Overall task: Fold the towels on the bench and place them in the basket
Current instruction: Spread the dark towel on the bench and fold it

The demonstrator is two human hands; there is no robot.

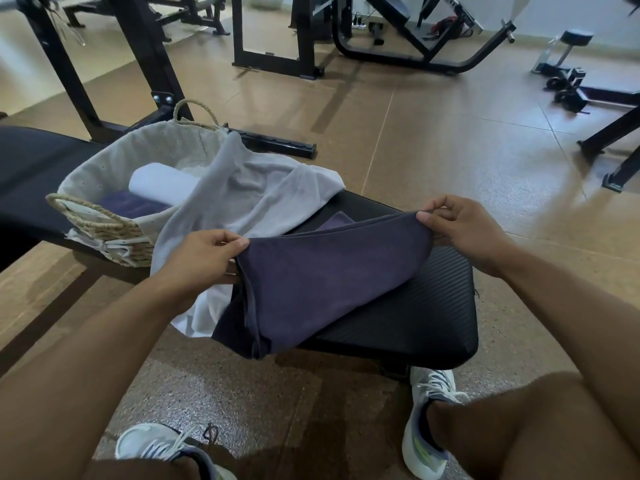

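Observation:
A dark purple towel (pixel 322 278) is stretched between my hands above the black bench (pixel 415 317). My left hand (pixel 204 258) pinches its left corner and my right hand (pixel 460 226) pinches its right corner. Its lower part hangs over the bench's near edge. A light grey towel (pixel 249 199) lies unfolded on the bench, draped partly over the rim of the woven basket (pixel 100 223). The basket stands on the bench at the left and holds a rolled white towel (pixel 159 183) and a folded purple one (pixel 128 204).
Black gym machine frames (pixel 277 60) stand on the tan floor behind the bench. A weight bench leg (pixel 620 147) is at the right. My knees and grey sneakers (pixel 426 424) are below the bench's near edge.

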